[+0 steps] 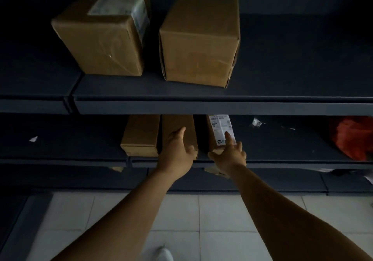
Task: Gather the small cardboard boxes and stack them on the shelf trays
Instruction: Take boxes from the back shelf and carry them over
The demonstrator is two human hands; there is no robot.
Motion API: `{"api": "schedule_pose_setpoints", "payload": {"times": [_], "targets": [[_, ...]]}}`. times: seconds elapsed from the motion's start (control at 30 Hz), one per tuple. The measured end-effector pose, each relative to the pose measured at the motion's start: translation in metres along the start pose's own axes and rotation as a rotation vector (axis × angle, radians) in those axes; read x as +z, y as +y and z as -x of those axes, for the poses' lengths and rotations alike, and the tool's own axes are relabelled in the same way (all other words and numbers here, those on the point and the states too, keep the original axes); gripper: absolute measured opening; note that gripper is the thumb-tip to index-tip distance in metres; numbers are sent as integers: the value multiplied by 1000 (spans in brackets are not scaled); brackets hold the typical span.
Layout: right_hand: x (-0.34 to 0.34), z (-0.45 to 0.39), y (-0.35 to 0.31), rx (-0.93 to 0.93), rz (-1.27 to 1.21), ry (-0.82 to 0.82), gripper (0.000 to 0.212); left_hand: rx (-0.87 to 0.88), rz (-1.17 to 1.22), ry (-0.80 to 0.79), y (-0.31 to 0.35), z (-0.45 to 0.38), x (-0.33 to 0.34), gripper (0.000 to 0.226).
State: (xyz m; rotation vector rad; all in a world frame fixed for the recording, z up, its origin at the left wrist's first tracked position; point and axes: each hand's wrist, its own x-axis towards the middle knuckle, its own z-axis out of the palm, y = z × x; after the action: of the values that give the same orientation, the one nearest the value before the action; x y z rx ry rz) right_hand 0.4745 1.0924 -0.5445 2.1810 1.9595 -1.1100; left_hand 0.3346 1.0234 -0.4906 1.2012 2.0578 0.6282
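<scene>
Both hands on boxes, middle shelf tray.

Nearest, we note a white shoe (164, 253) on the pale tiled floor (222, 216). Above it, our left hand (177, 151) rests on the middle brown cardboard box (178, 127) on the dark grey middle shelf tray (70, 151), fingers relaxed, thumb spread along the box's right side. Our right hand (230, 155) touches the right brown cardboard box with a white printed label (219, 131), index finger straight on the label, thumb at the front edge; whether it grips, we cannot tell. A third plain brown box (141, 135) stands just beside the middle one, on its left. An orange plastic bag (353, 137) lies far right. Farther up, the upper dark shelf tray (282, 91) carries a taped brown box with a label (103, 36) and a larger plain brown box (198, 42), near each other.
</scene>
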Motion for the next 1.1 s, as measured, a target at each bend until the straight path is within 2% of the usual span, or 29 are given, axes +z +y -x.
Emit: {"api": "schedule_pose_setpoints", "payload": {"times": [0.1, 0.33, 0.5, 0.6, 0.77, 0.97, 1.1], "targets": [[14, -18, 6, -9, 9, 40, 90, 8, 10, 32, -10, -4, 9, 62], [23, -29, 6, -81, -146, 160, 68, -12, 17, 108, -25, -2, 17, 59], [-4, 9, 0, -180, -213, 182, 87, -46, 60, 123, -11, 23, 10, 57], [-26, 54, -7, -267, -223, 144, 96, -71, 88, 140, 8, 47, 2, 56], [-46, 131, -24, -403, -222, -5, 97, -154, 228, 155, 41, 103, -19, 52], [-58, 212, -68, -576, -191, -159, 97, -295, 598, 370, 41, 176, -76, 52], [-59, 259, -113, -716, -166, -257, 98, -299, 693, 493, 28, 216, -131, 48]]}}
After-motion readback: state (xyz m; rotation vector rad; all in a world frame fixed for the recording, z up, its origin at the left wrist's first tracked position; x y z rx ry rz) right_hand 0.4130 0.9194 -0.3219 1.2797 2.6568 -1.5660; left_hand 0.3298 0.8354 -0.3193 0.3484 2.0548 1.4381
